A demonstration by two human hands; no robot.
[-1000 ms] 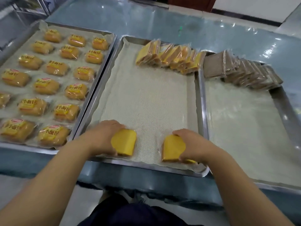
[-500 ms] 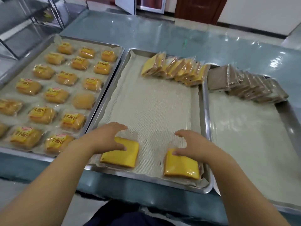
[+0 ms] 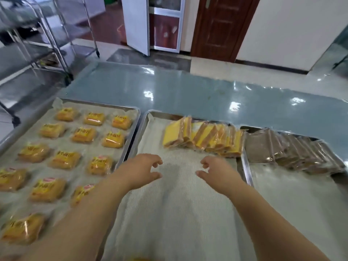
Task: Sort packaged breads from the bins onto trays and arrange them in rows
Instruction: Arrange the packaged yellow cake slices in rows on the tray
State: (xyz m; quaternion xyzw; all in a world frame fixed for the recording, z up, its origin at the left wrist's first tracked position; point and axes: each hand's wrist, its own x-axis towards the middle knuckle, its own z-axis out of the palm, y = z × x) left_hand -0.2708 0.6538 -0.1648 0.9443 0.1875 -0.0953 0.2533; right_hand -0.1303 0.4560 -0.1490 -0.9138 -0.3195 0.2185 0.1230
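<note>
Both my hands hover empty over the cloth-lined middle tray point(image 3: 150, 117). My left hand point(image 3: 140, 169) and my right hand point(image 3: 216, 171) have loosely curled fingers and hold nothing. Just beyond them, at the tray's far end, several yellow packaged bread slices point(image 3: 203, 137) lean in a row. The left tray point(image 3: 134, 112) carries rows of packaged small orange breads point(image 3: 65, 159). The right tray point(image 3: 246, 172) has a leaning row of brown packaged slices point(image 3: 288, 151) at its far end. A sliver of yellow shows at the bottom edge.
The trays sit side by side on a glossy blue-grey table point(image 3: 188, 91). A metal rack trolley point(image 3: 47, 34) stands at the far left. A brown door point(image 3: 222, 25) and a white door point(image 3: 136, 23) lie beyond the table.
Both hands let go of the two yellow slices at the tray's near edge and moved forward toward the far row. The view tilted up, so the two placed slices dropped out of sight.
</note>
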